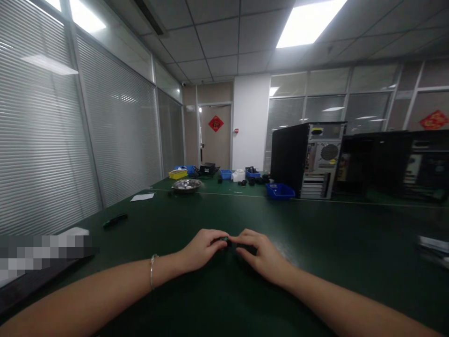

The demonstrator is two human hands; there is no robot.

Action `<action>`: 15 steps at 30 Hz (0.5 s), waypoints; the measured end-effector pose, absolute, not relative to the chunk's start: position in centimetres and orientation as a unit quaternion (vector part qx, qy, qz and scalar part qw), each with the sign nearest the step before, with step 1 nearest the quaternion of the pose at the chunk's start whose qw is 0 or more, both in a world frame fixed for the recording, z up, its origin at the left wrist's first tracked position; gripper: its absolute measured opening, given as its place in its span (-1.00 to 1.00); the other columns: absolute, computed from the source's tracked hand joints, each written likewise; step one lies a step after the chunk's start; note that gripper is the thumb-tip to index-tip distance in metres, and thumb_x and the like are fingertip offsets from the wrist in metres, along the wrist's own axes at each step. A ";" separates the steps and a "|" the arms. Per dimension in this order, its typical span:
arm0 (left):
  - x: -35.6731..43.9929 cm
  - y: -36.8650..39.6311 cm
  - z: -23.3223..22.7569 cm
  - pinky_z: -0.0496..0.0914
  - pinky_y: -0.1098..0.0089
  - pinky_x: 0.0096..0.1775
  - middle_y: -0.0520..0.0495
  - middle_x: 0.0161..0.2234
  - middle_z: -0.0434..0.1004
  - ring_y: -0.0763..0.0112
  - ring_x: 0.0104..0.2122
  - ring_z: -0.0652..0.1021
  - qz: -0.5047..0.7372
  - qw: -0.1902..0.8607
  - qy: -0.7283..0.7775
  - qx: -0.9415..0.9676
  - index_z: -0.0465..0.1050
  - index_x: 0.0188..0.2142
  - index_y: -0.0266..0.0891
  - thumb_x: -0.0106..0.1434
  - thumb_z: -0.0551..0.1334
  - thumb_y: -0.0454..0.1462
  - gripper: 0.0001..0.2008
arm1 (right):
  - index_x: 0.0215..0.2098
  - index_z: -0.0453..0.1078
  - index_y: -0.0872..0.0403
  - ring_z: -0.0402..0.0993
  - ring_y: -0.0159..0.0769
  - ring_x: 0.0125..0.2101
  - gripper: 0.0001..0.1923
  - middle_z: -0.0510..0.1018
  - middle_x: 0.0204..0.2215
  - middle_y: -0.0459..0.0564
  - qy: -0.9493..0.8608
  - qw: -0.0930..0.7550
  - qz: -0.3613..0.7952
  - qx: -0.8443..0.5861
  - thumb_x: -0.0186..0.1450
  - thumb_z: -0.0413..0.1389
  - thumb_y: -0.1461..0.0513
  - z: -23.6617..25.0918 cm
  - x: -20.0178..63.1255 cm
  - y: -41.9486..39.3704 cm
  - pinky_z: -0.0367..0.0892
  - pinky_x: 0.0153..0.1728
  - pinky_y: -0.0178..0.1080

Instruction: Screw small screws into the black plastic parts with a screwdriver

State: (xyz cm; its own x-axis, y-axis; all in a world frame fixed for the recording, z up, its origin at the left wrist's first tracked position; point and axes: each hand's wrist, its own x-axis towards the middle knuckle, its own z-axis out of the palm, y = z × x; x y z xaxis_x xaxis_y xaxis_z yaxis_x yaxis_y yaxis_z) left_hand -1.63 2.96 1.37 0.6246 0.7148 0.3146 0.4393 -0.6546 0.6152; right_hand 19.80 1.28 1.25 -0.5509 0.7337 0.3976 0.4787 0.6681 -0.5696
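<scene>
Over the green tabletop, my left hand (206, 248) pinches a small dark part with a bit of green on it (226, 240) between thumb and index finger. Its exact kind is too small to make out. From the other side my right hand (261, 252) reaches in, its index fingertip at the part. The right thumb stays apart from the index finger, with nothing visible between them. A silver bracelet circles my left wrist.
On the green table (196, 299) a black and green tool (115, 220) and a white paper (142, 197) lie left. Farther back are a metal bowl (186, 186), a blue bin (279, 191) and computer cases (305, 159). A blurred item (434, 248) lies at right.
</scene>
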 end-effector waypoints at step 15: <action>-1.9 3.8 0.7 0.27 0.34 -0.09 -0.08 -0.18 0.37 0.34 -0.16 0.39 0.267 0.241 0.331 0.872 0.35 0.01 -0.16 0.32 0.01 -0.20 -0.68 | 0.00 0.37 -0.04 0.40 -0.28 -0.25 -0.64 0.48 -0.23 -0.02 -0.835 0.338 0.169 -0.399 0.24 0.05 0.28 0.1 20.7 1.3 0.30 -0.24 -0.24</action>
State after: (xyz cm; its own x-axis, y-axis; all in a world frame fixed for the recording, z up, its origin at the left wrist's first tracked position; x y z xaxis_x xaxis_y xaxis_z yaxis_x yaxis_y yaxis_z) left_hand -1.88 3.82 0.70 0.6379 0.7063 0.3070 0.4487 -0.6648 0.5972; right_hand 20.74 1.27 0.13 -0.4524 0.7816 0.4295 0.5526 0.6236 -0.5529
